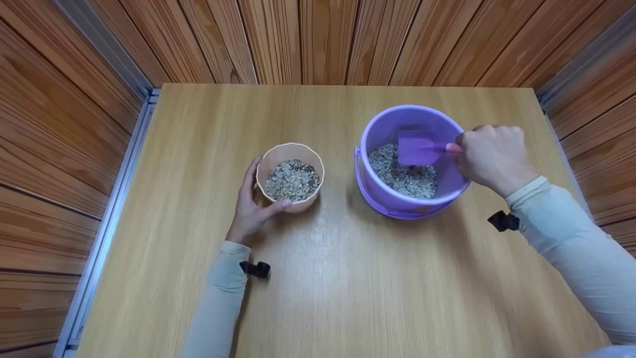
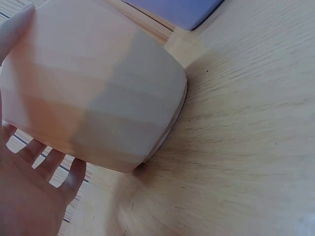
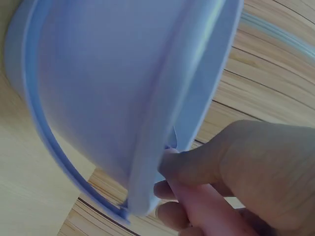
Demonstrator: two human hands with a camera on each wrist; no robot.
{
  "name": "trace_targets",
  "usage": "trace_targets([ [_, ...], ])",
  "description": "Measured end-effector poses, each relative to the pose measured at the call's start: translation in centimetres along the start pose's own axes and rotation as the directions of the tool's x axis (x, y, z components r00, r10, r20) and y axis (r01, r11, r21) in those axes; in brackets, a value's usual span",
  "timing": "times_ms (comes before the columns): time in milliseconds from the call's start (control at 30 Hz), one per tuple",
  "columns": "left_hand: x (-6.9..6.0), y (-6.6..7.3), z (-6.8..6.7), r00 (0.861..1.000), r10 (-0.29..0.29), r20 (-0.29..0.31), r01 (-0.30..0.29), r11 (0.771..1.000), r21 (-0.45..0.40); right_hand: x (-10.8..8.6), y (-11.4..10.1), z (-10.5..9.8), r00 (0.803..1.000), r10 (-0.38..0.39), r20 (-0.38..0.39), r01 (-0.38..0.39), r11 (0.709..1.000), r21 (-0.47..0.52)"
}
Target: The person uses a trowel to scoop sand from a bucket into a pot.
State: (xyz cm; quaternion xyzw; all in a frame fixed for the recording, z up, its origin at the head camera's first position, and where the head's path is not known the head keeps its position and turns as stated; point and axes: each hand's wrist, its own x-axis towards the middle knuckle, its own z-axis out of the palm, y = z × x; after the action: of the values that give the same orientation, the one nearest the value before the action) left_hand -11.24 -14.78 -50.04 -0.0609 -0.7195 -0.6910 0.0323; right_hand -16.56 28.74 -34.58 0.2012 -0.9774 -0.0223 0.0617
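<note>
A peach faceted pot [image 1: 310, 199] partly filled with grey-beige gravel [image 1: 292, 180] stands on the table. My left hand [image 1: 253, 211] holds it from the left, thumb on the near rim and fingers around the far side; the left wrist view shows the pot's side wall [image 2: 113, 83] close up. To the right is a purple bucket [image 1: 392, 194] with gravel in its bottom. My right hand [image 1: 494, 156] grips the pink handle [image 3: 209, 209] of a small shovel, whose purple blade [image 1: 416, 147] is inside the bucket above the gravel. Whether the blade carries gravel I cannot tell.
The bucket's purple carrying handle [image 1: 367, 195] hangs down along its near left side. Wood-grain panels [image 1: 323, 40] close off the back and both sides of the wooden table [image 1: 318, 278]. A metal rail [image 1: 114, 219] runs along the left edge.
</note>
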Motion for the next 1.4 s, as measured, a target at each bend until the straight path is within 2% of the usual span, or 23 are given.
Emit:
trace_targets([
  [200,0.0,-0.2,0.0,1.000,-0.002,-0.003,0.002,1.000,0.005,0.3,-0.8,0.7,0.999,-0.047,0.015,0.048,0.996,-0.077],
  [500,0.0,-0.2,-0.1,1.000,-0.005,-0.003,0.005,1.000,0.014,0.7,-1.7,1.2,0.996,-0.071,0.050,0.080,0.977,-0.199],
  [733,0.6,-3.0,-0.3,1.000,-0.006,-0.019,0.007,1.000,0.023,1.0,-2.6,2.4,0.993,-0.092,0.075,0.107,0.969,-0.223],
  [867,0.6,-3.5,-0.3,1.000,0.004,-0.024,-0.003,1.000,0.020,1.1,-3.0,3.3,0.993,-0.099,0.058,0.108,0.976,-0.189],
  [1067,0.6,-3.1,-0.2,1.000,-0.012,-0.024,0.012,1.000,-0.004,1.1,-3.2,3.9,0.994,-0.083,0.075,0.096,0.979,-0.179],
  [1300,0.1,-0.5,0.1,1.000,-0.021,-0.008,0.021,1.000,-0.021,1.2,-3.2,4.5,0.991,-0.092,0.093,0.104,0.987,-0.125],
  [1367,0.0,-0.2,0.1,1.000,-0.016,-0.005,0.016,1.000,-0.021,1.2,-2.9,4.6,0.989,-0.074,0.128,0.086,0.993,-0.086],
  [1400,0.0,-0.6,0.1,1.000,-0.009,-0.007,0.008,1.000,-0.019,1.2,-2.8,4.7,0.986,-0.067,0.153,0.078,0.995,-0.063],
])
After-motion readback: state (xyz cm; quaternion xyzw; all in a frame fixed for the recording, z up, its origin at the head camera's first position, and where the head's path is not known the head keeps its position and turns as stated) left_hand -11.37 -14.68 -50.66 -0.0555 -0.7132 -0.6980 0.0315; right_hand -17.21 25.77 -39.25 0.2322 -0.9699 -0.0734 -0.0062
